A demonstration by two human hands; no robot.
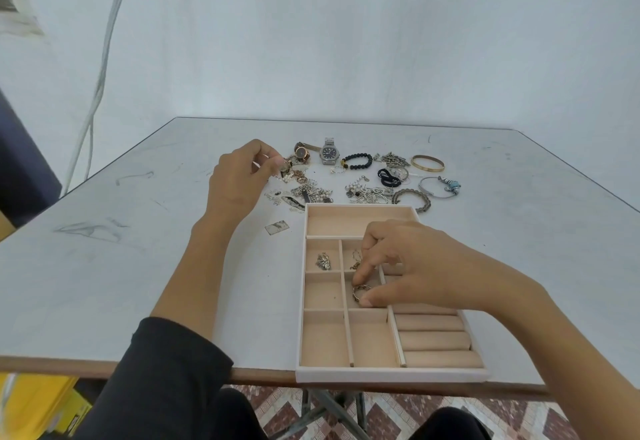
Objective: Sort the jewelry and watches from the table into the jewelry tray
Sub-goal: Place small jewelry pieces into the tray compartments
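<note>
A beige jewelry tray [301,335] lies at the table's near edge, with small square compartments on the left and padded rolls on the right. My right hand [415,266] reaches into a middle compartment and pinches a silver ring [360,292] between thumb and index finger. A small silver piece [323,261] and a thin chain [356,259] lie in the compartments above. My left hand [239,176] is over the far-left pile of loose jewelry [304,190] and pinches a small gold piece [285,164]. A silver watch [329,152] and a rose-gold watch [302,152] lie beyond.
More pieces lie behind the tray: a black bead bracelet [356,161], a gold bangle [427,163], black hair ties [389,177], a silver bangle with blue charms [440,186], a grey bead bracelet [412,198]. A small flat tag [277,227] lies left of the tray.
</note>
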